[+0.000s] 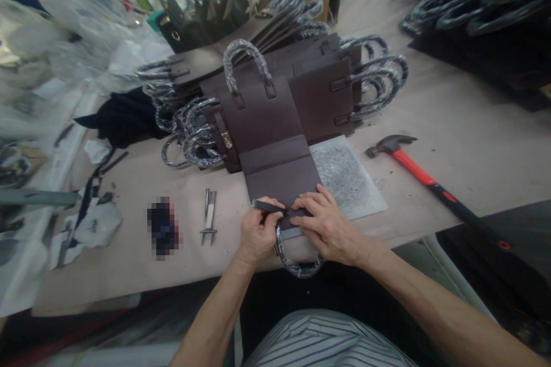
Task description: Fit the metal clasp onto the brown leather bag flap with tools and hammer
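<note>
A dark brown leather bag panel [279,175] lies unfolded in front of me, with one plastic-wrapped handle [301,271] hanging at the near table edge and another wrapped handle [245,49] at its far end. My left hand [259,235] is closed around a dark stick-shaped tool [267,206], whose tip points at the leather by the near handle's base. Its exact kind is hard to make out. My right hand [329,226] rests on the panel across from that tip, fingers stretched out and apart, pressing the leather. Part of the near handle's base is hidden under the fingers.
A claw hammer [413,165] with a red and black handle lies to the right. Beside the panel is a worn pale board [344,175]. Metal pronged tools [209,215] and a blurred-out phone-like object [164,227] lie left. Stacked bag panels [322,92] stand behind.
</note>
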Demonstrator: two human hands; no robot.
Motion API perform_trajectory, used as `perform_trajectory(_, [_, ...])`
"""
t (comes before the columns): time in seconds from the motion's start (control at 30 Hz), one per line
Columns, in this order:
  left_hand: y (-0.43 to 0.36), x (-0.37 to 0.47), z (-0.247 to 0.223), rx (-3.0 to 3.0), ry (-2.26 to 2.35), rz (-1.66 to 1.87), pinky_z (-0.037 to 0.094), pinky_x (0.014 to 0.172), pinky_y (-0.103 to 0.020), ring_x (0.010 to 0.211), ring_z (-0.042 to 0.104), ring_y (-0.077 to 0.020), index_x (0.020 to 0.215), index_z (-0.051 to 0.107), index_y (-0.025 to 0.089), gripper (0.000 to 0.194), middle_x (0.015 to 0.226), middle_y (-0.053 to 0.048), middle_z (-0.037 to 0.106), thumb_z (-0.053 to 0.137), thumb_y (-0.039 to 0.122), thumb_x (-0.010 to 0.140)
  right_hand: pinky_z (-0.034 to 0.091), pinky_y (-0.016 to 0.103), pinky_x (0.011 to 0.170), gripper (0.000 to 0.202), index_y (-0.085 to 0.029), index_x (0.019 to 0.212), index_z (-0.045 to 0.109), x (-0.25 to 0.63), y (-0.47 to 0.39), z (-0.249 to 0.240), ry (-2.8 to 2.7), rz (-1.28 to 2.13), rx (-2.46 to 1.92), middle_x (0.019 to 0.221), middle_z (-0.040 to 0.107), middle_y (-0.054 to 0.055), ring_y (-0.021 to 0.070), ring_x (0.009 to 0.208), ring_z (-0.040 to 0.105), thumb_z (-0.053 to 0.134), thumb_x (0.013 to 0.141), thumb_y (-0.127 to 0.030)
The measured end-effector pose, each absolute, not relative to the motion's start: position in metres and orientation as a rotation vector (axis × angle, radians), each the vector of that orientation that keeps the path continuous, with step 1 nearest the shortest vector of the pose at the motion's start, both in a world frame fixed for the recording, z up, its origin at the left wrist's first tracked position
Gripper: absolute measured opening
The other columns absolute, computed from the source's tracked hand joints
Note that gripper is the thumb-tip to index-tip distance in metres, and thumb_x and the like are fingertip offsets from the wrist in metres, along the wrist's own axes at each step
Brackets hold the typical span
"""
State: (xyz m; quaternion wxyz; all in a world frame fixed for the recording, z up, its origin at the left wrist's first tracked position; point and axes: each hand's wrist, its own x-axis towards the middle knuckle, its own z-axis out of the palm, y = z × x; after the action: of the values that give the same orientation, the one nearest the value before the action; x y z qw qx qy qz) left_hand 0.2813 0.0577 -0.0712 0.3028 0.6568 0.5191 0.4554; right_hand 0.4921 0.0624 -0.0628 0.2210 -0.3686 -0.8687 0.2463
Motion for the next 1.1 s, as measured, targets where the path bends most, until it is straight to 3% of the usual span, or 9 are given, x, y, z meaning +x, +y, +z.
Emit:
perform_trajectory(0.5, [0.068,0.277,-0.068,1.480,1.268,1.132,0.059,0.079,-0.026,0.083,0.071,-0.0156,0.093,0.063,0.018,0.005,0.089,-0.003,0.072,0.063,0.019,0.088,0.016,0.065,0.121,0.044,-0.027,0.127,0.065,0.482,0.053,-0.062,-2.463,0.621,-1.138,0.130,0.057,0.010,0.0283,0.132,0.042,0.051,0.089,-0.010])
perform_trajectory(0.7, [0.064,0.279,-0.068,1.617,1.316,1.160,0.058,0.078,-0.026,0.083,0.070,-0.0157,0.092,0.064,0.019,0.004,0.088,-0.003,0.071,0.061,0.019,0.088,0.016,0.064,0.121,0.040,-0.026,0.120,0.067,0.481,0.056,-0.057,-2.472,0.693,-1.157,0.128,0.057,0.009,0.0267,0.129,0.044,0.050,0.089,-0.010])
perform_trajectory(0.87, [0.060,0.279,-0.075,1.840,1.350,1.181,0.058,0.083,-0.029,0.088,0.071,-0.0178,0.094,0.066,0.019,0.007,0.092,-0.004,0.073,0.061,0.021,0.091,0.016,0.065,0.121,0.043,-0.026,0.131,0.061,0.489,0.054,-0.060,-2.535,0.645,-1.074,0.136,0.056,0.010,0.0295,0.136,0.039,0.050,0.091,-0.014])
perform_trajectory(1.1, [0.056,0.279,-0.078,2.067,1.346,1.230,0.059,0.086,-0.031,0.091,0.071,-0.0186,0.098,0.067,0.018,0.009,0.094,-0.006,0.074,0.058,0.018,0.094,0.027,0.064,0.118,0.033,-0.019,0.125,0.063,0.499,0.043,-0.066,-2.375,0.504,-1.106,0.133,0.057,0.014,0.0290,0.132,0.045,0.051,0.095,-0.019])
